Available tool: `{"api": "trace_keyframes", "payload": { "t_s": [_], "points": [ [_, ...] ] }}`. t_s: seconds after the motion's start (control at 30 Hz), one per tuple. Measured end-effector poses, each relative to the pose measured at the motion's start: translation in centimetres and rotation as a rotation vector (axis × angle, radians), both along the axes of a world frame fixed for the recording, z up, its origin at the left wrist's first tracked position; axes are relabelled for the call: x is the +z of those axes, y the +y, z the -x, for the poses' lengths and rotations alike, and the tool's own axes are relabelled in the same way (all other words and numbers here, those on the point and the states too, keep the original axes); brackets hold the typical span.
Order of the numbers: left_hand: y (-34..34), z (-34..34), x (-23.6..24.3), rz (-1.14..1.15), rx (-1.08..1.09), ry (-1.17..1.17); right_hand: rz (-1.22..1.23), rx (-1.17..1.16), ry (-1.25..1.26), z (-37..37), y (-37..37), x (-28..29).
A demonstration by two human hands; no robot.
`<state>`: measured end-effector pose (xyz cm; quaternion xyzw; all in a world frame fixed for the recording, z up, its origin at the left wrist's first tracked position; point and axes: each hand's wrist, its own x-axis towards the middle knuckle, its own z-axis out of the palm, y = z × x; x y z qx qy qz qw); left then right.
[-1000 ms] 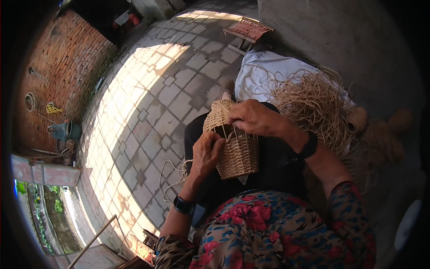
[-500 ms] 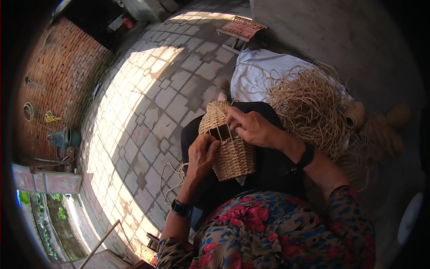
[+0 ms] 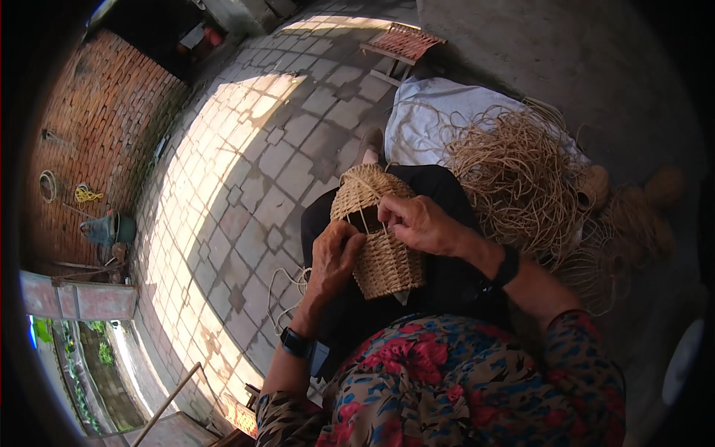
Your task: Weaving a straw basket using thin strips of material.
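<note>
A woven tan cord basket (image 3: 391, 272) rests on my lap, with an opening in its middle crossed by thin upright strands. My left hand (image 3: 335, 259) is closed on the basket's left side, thumb beside the opening. My right hand (image 3: 421, 223) has its fingers bent at the right of the opening, gripping the weave or a strand there; its fingertips are partly hidden. A loose cord (image 3: 292, 277) hangs at the left of my knee. To the right, a big tangle of tan cord (image 3: 514, 186) lies on a white cloth (image 3: 424, 112).
Several rounded tan bundles (image 3: 663, 190) sit at the right. A low slatted bench (image 3: 402, 43) stands beyond the cloth on the paving (image 3: 283, 149). A brick wall (image 3: 104, 112) with hanging coils and a green bucket (image 3: 119, 229) are at the left; a pole (image 3: 165, 404) leans at lower left.
My right hand has dropped a little at the opening, its fingers drawn closer in. The view has shifted slightly. My left hand keeps its place on the basket.
</note>
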<state>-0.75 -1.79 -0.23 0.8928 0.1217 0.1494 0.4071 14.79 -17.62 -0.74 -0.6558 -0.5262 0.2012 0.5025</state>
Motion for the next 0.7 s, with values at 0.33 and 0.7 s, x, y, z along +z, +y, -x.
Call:
{"api": "trace_keyframes", "payload": {
  "t_s": [0.33,0.7],
  "points": [
    [-1.2,-0.3,1.8,-0.159,0.066,0.005,-0.006,-0.018,-0.170,0.9,-0.4,-0.9],
    [-1.9,-0.8,1.9,-0.088,-0.054,-0.107,-0.054,-0.004,-0.005,0.0,-0.3,-0.9]
  ]
}}
